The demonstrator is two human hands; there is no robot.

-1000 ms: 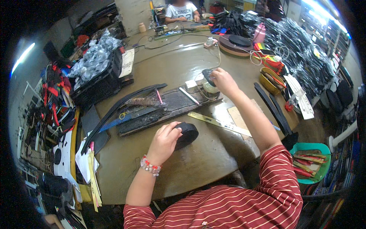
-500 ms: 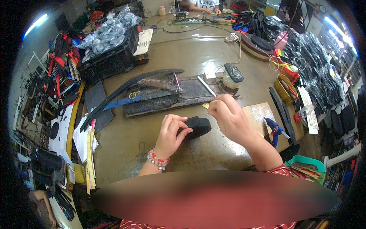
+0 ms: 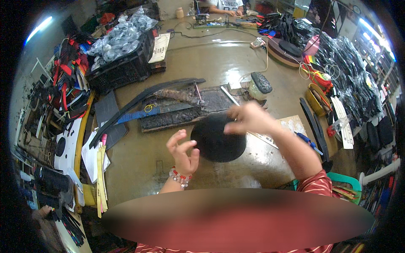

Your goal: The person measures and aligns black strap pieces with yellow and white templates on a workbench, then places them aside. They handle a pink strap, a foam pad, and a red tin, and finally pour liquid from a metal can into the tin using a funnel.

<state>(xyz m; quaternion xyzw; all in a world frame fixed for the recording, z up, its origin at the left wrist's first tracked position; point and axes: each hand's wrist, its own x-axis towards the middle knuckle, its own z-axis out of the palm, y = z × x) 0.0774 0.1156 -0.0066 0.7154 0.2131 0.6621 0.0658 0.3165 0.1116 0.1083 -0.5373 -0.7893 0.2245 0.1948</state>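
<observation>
A round, flat black piece [image 3: 217,141], like a disc or a tightly wound coil, shows its broad face in the middle of the table. My right hand [image 3: 249,118] is closed over its upper right edge, fingers bent and slightly blurred. Close to the disc's left side, my left hand [image 3: 183,154] is open, its fingers apart and curved, seemingly holding nothing. Behind both hands lies a dark, crusted work board [image 3: 171,121] with a blue strip [image 3: 139,114] and a long black strap [image 3: 143,95] across it.
A blue glue gun [image 3: 308,141] lies right of my right forearm. A lidded jar [image 3: 259,86] and a yellow oval basket [image 3: 317,99] stand farther right. A black crate of plastic-wrapped goods [image 3: 122,69] is at back left. A co-worker's hands [image 3: 234,13] rest at the far end.
The black piece has turned from a narrow side view to its broad round face. My left hand has let go and opened; my right hand has come down onto the edge.
</observation>
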